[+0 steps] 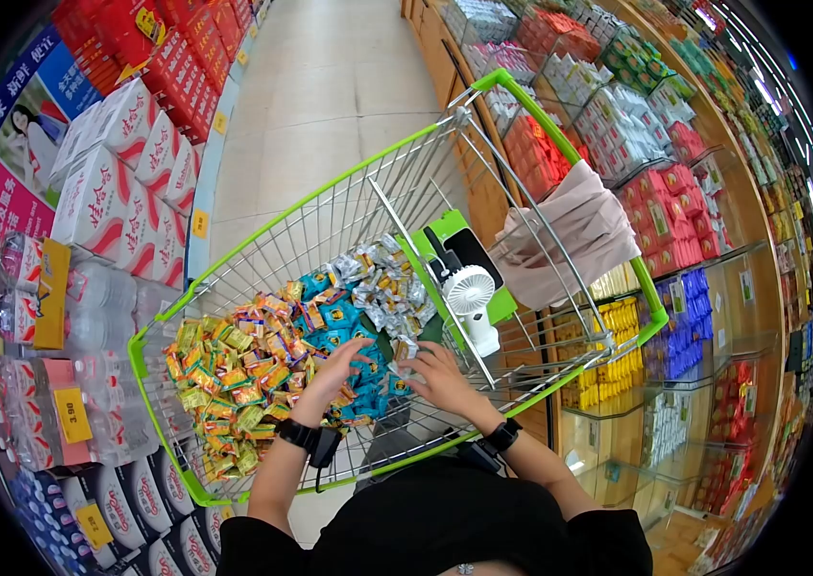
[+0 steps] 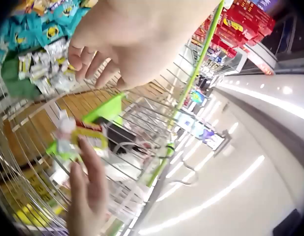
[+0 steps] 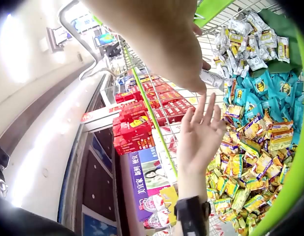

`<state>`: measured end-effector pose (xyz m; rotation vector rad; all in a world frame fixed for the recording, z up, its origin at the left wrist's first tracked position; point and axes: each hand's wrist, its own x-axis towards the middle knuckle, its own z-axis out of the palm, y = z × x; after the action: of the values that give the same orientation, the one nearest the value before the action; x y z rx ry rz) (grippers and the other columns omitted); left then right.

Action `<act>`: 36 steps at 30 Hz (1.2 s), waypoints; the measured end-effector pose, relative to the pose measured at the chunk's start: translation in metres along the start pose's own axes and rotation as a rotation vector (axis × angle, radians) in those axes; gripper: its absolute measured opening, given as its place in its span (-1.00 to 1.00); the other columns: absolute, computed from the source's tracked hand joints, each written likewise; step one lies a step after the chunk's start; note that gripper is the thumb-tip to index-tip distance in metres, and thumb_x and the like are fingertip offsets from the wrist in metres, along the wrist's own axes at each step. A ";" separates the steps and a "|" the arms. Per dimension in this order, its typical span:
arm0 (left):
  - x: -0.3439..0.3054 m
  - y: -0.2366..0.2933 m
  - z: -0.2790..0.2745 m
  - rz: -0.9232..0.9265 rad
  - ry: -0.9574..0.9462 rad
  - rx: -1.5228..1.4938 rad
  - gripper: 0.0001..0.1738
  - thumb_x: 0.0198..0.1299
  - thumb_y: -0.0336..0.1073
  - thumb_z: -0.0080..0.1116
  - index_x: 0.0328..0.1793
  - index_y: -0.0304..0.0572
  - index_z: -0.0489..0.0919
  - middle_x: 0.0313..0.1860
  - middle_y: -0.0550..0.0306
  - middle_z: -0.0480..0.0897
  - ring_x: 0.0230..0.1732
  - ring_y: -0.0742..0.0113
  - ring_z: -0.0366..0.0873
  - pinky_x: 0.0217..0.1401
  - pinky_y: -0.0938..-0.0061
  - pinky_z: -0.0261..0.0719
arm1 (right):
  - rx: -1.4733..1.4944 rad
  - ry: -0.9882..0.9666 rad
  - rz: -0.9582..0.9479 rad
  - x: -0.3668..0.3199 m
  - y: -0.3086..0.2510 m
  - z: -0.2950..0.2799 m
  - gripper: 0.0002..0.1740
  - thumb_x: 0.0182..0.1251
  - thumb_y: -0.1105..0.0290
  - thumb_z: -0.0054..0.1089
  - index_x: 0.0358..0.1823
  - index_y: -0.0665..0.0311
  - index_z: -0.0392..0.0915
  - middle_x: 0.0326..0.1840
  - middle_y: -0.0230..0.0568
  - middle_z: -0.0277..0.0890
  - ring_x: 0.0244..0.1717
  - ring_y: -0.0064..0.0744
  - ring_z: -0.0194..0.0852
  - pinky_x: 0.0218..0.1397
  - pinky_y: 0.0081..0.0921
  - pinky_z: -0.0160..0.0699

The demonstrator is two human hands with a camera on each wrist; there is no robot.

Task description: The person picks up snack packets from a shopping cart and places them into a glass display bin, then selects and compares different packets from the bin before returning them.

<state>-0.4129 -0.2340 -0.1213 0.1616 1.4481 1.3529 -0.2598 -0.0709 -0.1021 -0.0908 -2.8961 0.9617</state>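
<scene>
My right hand (image 1: 445, 381) pinches a small silver-white wrapped packet (image 3: 212, 78) between thumb and fingers, above the cart. My left hand (image 1: 333, 374) is beside it, fingers relaxed and slightly bent, holding nothing, over the teal packets (image 1: 334, 317). In the right wrist view the left hand's palm (image 3: 200, 142) faces the held packet. Inside the shopping cart (image 1: 301, 197), wrapped packets lie in groups by colour: silver ones (image 1: 389, 278) toward the handle end, teal next to them, then orange-and-purple ones (image 1: 277, 331) and yellow-green ones (image 1: 219, 357) at the far left.
A white handheld fan (image 1: 472, 290) and a dark phone-like object (image 1: 469, 252) rest on the cart's green seat panel. Pale pink cloth (image 1: 574, 235) hangs over the handle end. Shelves of wrapped packets (image 1: 680, 216) stand at the right, boxed drinks (image 1: 123, 173) and bottles (image 1: 99, 384) at the left.
</scene>
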 end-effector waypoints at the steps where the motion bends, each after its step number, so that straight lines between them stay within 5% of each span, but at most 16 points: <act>1: 0.012 -0.009 -0.006 -0.002 -0.003 0.001 -0.57 0.30 -0.03 -0.31 0.14 -0.06 0.39 0.04 0.29 0.40 -0.10 0.47 0.34 -0.16 0.54 0.29 | -0.001 0.001 0.004 0.000 0.001 -0.001 -0.64 0.01 0.32 0.19 -0.09 0.10 0.45 -0.10 -0.18 0.33 0.17 -0.14 0.08 0.12 -0.21 0.12; 8: 0.106 -0.065 -0.037 -0.126 0.084 0.053 -0.61 0.23 -0.09 -0.15 0.13 -0.04 0.35 0.06 0.29 0.38 -0.13 0.44 0.38 -0.19 0.49 0.32 | 0.124 0.029 0.070 -0.001 -0.004 -0.014 -0.80 0.05 0.30 0.18 -0.31 0.15 0.41 -0.29 -0.21 0.36 -0.05 -0.16 0.21 -0.04 -0.34 0.23; 13: 0.156 -0.053 -0.042 -0.128 0.170 0.164 -0.51 0.26 -0.13 -0.23 0.27 -0.13 0.19 0.11 0.16 0.33 -0.18 0.36 0.38 -0.24 0.45 0.35 | 0.163 -0.027 0.089 0.000 -0.011 -0.025 -0.79 0.06 0.32 0.17 -0.31 0.16 0.38 -0.33 -0.19 0.34 -0.12 -0.15 0.22 -0.10 -0.33 0.24; 17: 0.187 -0.052 -0.045 -0.126 0.172 0.204 -0.51 0.26 -0.16 -0.25 0.31 -0.09 0.14 0.24 0.03 0.22 -0.03 0.23 0.38 -0.23 0.38 0.35 | 0.236 -0.026 0.088 -0.001 -0.011 -0.027 -0.80 0.04 0.37 0.15 -0.34 0.17 0.32 -0.40 -0.16 0.30 -0.22 -0.11 0.25 -0.18 -0.32 0.23; 21: 0.215 -0.066 -0.048 -0.142 0.193 0.097 -0.48 0.23 -0.15 -0.20 0.33 0.02 0.12 0.30 0.08 0.15 0.26 0.10 0.15 0.02 0.26 0.33 | 0.258 -0.062 0.118 -0.004 -0.008 -0.025 -0.81 0.04 0.38 0.15 -0.36 0.17 0.31 -0.45 -0.17 0.28 -0.30 -0.12 0.28 -0.25 -0.31 0.23; 25: 0.229 -0.073 -0.047 -0.132 0.173 -0.086 -0.39 0.25 -0.07 -0.19 0.39 0.03 -0.02 0.32 0.03 0.09 0.22 0.10 0.16 0.19 0.11 0.19 | 0.275 -0.096 0.149 -0.006 -0.005 -0.025 -0.80 0.05 0.36 0.15 -0.34 0.19 0.33 -0.40 -0.15 0.29 -0.29 -0.12 0.30 -0.23 -0.32 0.29; 36: 0.291 -0.122 -0.068 -0.249 0.262 -0.598 -0.48 0.22 -0.04 -0.09 0.24 -0.07 0.16 0.16 0.05 0.21 0.15 0.21 0.25 0.00 0.22 0.33 | 0.358 -0.036 0.099 -0.003 -0.010 -0.026 -0.80 -0.01 0.43 0.14 -0.37 0.19 0.30 -0.46 -0.19 0.26 -0.34 -0.14 0.29 -0.32 -0.31 0.24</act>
<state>-0.5134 -0.1129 -0.4027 -0.5820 1.1604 1.5733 -0.2546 -0.0636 -0.0754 -0.1942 -2.7194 1.4943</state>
